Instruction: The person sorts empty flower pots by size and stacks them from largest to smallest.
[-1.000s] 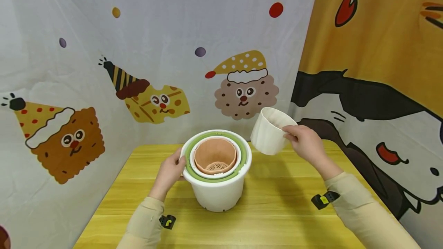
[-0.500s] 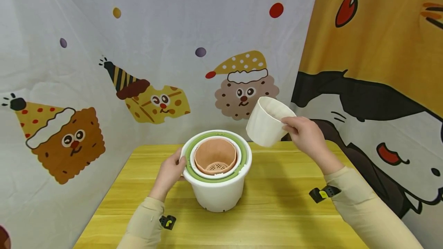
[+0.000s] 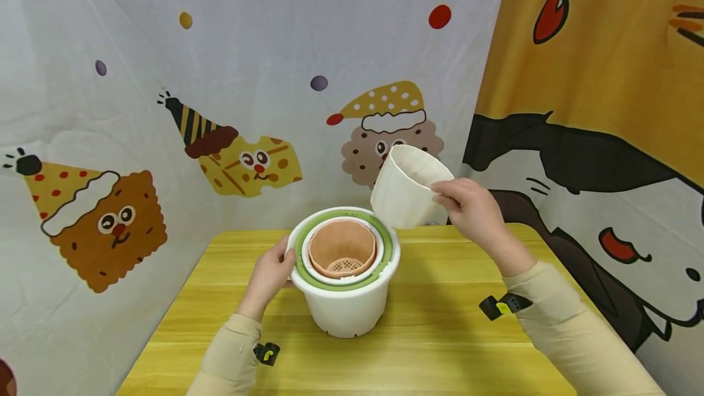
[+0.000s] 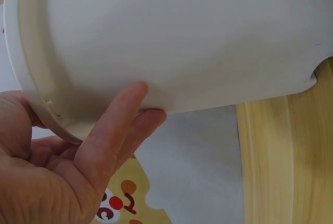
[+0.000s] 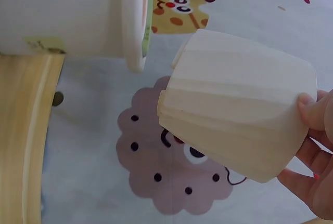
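A large white flower pot (image 3: 343, 310) stands upright on the table, with a green pot (image 3: 388, 249), a white-rimmed pot and an orange pot (image 3: 341, 243) nested inside it. Holes show in the orange pot's bottom. My left hand (image 3: 269, 274) grips the big pot's rim at its left side, thumb over the edge and fingers against the outer wall (image 4: 166, 37). In my right hand (image 3: 475, 209) a smaller cream-white flower pot (image 3: 404, 194) is pinched by its rim. It is tilted, with fluted sides (image 5: 234, 104), and hangs above and right of the nested pots.
The yellow wood-grain table (image 3: 467, 347) carries the pot stack near its middle. Behind it hangs a white curtain (image 3: 264, 47) printed with cartoon snacks, and to the right an orange, black and white printed curtain (image 3: 594, 66).
My right hand has raised the cream-white pot and moved it left, closer to the stack. The left hand and the nested pots have stayed in place.
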Tool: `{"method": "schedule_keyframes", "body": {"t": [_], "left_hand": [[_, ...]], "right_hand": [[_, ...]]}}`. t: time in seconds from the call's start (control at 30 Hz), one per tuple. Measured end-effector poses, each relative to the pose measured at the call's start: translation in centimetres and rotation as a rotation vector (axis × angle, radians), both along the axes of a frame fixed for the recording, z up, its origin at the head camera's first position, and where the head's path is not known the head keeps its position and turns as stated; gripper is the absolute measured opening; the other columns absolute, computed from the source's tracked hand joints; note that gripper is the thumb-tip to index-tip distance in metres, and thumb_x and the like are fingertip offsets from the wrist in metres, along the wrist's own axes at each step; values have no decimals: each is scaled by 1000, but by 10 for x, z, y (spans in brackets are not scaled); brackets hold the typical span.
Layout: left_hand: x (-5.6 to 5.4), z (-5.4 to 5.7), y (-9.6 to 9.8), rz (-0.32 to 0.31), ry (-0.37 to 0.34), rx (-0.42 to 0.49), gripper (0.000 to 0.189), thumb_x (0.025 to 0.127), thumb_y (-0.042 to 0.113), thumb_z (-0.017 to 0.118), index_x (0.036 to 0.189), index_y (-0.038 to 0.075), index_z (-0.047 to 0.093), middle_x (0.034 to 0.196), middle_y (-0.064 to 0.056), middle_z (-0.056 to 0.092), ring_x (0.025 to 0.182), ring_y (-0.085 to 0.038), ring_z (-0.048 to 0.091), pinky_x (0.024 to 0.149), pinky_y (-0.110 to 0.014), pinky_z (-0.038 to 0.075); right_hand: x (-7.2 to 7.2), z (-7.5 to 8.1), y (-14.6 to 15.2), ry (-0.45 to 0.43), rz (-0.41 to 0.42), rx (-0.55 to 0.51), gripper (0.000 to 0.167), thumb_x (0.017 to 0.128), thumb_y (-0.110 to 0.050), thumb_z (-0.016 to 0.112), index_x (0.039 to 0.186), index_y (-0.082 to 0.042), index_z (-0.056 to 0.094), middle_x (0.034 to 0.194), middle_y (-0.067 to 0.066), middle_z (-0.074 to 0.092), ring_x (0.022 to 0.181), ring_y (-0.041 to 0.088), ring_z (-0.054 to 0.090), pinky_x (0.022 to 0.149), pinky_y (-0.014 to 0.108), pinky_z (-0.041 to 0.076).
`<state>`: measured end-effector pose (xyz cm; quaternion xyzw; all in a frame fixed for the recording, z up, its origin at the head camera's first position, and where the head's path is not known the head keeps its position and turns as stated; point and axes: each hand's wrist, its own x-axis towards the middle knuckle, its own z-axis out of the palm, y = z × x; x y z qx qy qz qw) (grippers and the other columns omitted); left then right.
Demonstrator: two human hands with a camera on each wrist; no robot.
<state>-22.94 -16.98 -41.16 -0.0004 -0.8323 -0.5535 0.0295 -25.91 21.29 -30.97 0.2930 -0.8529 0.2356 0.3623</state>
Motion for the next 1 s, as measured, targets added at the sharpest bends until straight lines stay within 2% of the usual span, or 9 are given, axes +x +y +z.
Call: {"method": "schedule_keyframes", "body": {"t": [0.13,0.33,0.47,0.57,0.73,1.0], "left_hand": [[0,0,0,5,1,-10,53,102,17,46,153,9,37,132,-28,56,84,-25,67,65,-43,63],[0,-1,0,9,6,-17,53,102,17,46,153,9,37,132,-28,56,84,-25,67,61,-37,63],[0,-1,0,5,1,-13,54,102,17,46,154,7,35,137,-28,53,85,-25,67,63,-39,63],[0,-1,0,6,-2,-12,54,102,17,46,154,5,34,139,-28,50,85,-25,67,66,-43,63],[-1,-1,0,8,-1,-11,54,102,17,46,154,6,35,138,-28,52,84,-25,67,65,-43,63],[-1,-2,0,7,4,3,52,102,17,47,153,9,38,134,-28,55,83,-24,67,63,-41,63]], "right_hand": [[2,2,-8,9,30,-12,24,79,9,76,100,-2,76,93,11,72,87,30,63,69,45,56],[5,1,-23,40,83,-11,25,78,9,77,100,-3,76,93,9,72,85,28,63,67,44,56],[7,-1,-31,50,120,6,26,76,8,78,99,-4,75,93,8,72,87,28,63,69,43,57],[7,-2,-38,38,148,11,26,76,8,79,99,-5,75,95,7,73,91,29,64,74,43,57],[8,-4,-49,21,182,13,27,77,8,78,100,-5,75,97,7,73,96,30,64,79,44,58],[7,-6,-62,45,246,43,27,77,11,76,100,-4,76,98,8,74,100,31,66,94,47,54]]}}
